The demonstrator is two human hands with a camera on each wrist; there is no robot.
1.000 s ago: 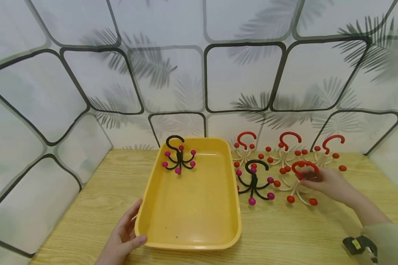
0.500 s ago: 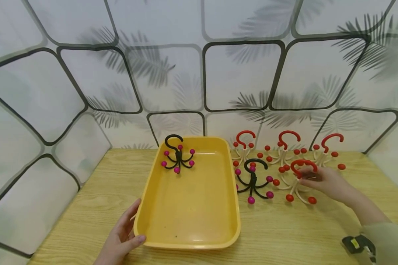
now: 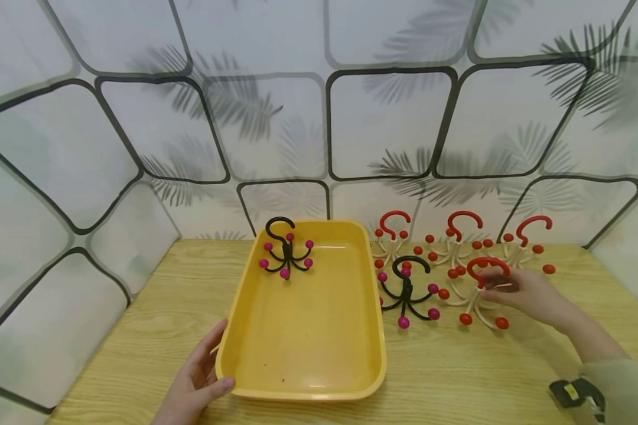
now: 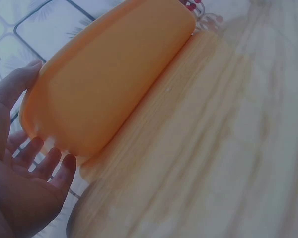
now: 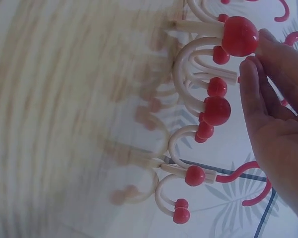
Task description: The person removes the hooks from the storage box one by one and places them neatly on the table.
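My left hand (image 3: 188, 381) holds the near left corner of a yellow plastic tray (image 3: 303, 336), its thumb at the rim and its fingers along the side. A black rotating hook hanger (image 3: 287, 252) with magenta-tipped arms stands in the tray's far left part. To the right of the tray, my right hand (image 3: 537, 300) pinches a red-and-cream hook hanger (image 3: 477, 278) at its stem, just below the red hook; its red-tipped arms spread near the tabletop. Whether it touches the table is unclear. Seen from the right wrist, the fingertips (image 5: 252, 82) meet around the stem.
Another black hook hanger (image 3: 407, 290) stands between the tray and my right hand. Along the wall are more red-and-cream hangers, at left (image 3: 393, 239), middle (image 3: 459, 235) and right (image 3: 522, 241). The wooden table (image 3: 138, 330) meets a patterned wall (image 3: 390, 124) at the back.
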